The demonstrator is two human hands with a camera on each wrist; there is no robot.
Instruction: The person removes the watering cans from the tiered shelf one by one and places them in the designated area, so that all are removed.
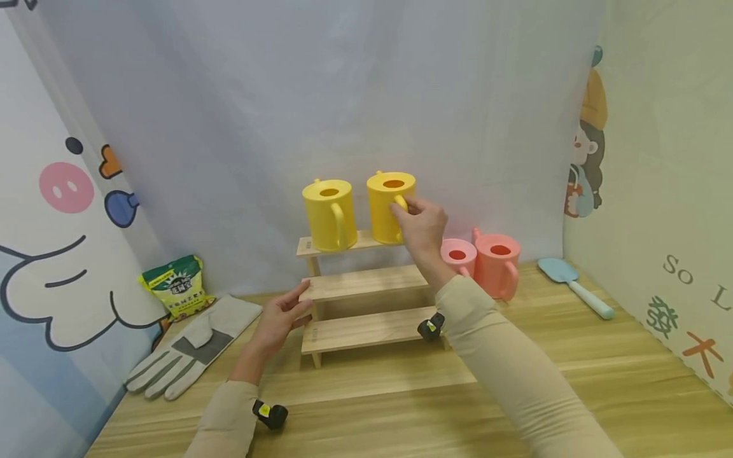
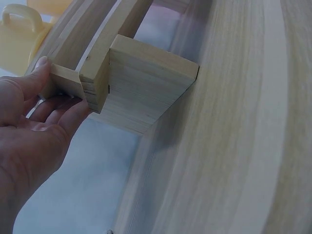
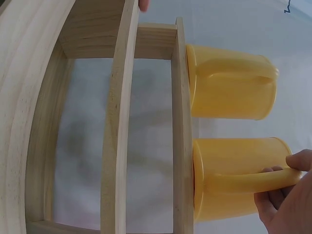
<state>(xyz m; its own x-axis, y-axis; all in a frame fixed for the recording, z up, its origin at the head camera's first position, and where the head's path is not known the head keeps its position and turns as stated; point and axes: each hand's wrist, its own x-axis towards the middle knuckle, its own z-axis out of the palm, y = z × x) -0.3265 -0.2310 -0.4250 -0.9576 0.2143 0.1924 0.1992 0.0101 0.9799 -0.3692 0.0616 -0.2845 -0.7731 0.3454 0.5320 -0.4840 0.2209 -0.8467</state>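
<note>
A small wooden three-tier rack (image 1: 366,284) stands on the table. My right hand (image 1: 422,228) grips the handle of the right yellow watering can (image 1: 382,213), whose base sits at the top tier. Beside it on that tier is the left yellow watering can (image 1: 322,219), upright with its handle facing me. My left hand (image 1: 280,321) holds the left end of the middle tier; in the left wrist view the thumb lies over the board and the fingers (image 2: 73,114) curl beneath it. The right wrist view shows both cans side by side along the top board (image 3: 183,146).
Right of the rack stand a light pink watering can (image 1: 465,248), partly behind my right arm, and a coral one (image 1: 494,270). A blue hand shovel (image 1: 578,289) lies farther right. At left are a grey-white glove (image 1: 189,353) and a green-yellow packet (image 1: 180,289). Curtains enclose the table.
</note>
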